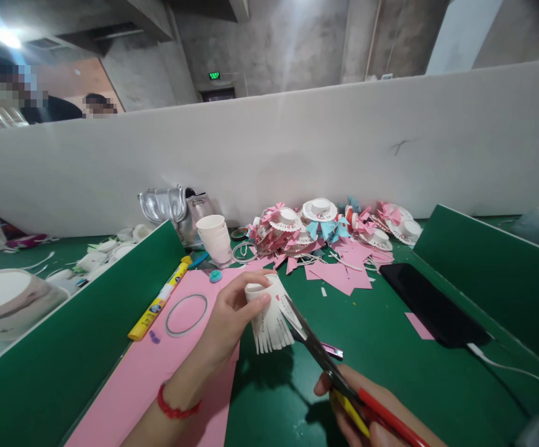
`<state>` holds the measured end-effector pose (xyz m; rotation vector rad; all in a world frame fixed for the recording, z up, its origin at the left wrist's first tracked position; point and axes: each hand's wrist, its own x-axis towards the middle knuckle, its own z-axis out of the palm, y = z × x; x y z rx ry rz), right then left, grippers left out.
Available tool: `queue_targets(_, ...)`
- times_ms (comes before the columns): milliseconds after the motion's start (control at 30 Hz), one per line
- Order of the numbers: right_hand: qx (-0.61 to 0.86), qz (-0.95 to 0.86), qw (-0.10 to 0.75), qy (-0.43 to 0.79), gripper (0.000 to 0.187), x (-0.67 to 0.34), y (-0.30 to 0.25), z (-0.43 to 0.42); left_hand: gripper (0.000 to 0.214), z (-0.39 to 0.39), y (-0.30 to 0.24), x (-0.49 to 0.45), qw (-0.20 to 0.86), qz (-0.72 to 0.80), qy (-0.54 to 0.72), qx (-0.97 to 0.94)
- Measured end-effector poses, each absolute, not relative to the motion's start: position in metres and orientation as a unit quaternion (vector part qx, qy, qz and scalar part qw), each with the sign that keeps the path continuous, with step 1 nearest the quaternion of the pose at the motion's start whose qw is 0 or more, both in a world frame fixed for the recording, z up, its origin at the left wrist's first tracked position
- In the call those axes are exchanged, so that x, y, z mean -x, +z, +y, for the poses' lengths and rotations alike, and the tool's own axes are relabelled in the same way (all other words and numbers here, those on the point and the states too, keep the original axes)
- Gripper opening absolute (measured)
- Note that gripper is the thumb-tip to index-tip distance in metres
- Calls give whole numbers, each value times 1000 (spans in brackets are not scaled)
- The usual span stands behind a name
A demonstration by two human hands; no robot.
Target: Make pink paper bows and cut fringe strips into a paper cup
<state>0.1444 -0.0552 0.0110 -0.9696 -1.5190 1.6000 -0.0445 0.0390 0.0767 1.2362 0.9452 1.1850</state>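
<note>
Pinched between the thumb and fingers of my left hand (236, 307) is a white paper cup (269, 316), held tilted above the green table. Its wall is slit into narrow strips that fan out along the lower edge. My right hand (367, 403) grips the scissors (325, 360) by their red and yellow handles. The scissor blades are parted at the cup's right side, and one part of the wall lies at them. Beneath the scissors, a small pink-and-silver cutter (332, 351) lies partly hidden on the table.
Pink paper (158, 379) covers the left side, with a tape ring (186, 315) and a yellow glue stick (160, 301) on it. Stacked cups (214, 241), a silver bag (171, 208) and finished paper crafts (320, 211) stand behind. A black phone (430, 304) lies right, between green dividers (493, 267).
</note>
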Motion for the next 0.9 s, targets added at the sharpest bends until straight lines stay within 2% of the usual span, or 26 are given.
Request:
queue_targets(200, 372, -605, 354, 609, 68, -147, 7, -55, 10, 36, 80, 40, 589, 405, 501, -488)
queue_targets(333, 399, -582, 365, 608, 64, -145, 2, -55, 12, 36, 80, 39, 607, 406, 502, -463)
queue_targets(633, 332, -585, 377, 637, 63, -146, 20, -51, 13, 36, 84, 40, 633, 394, 504, -437)
queue_targets(900, 374, -587, 351, 626, 66, -151, 25, -55, 11, 33, 84, 38, 645, 377, 484, -456)
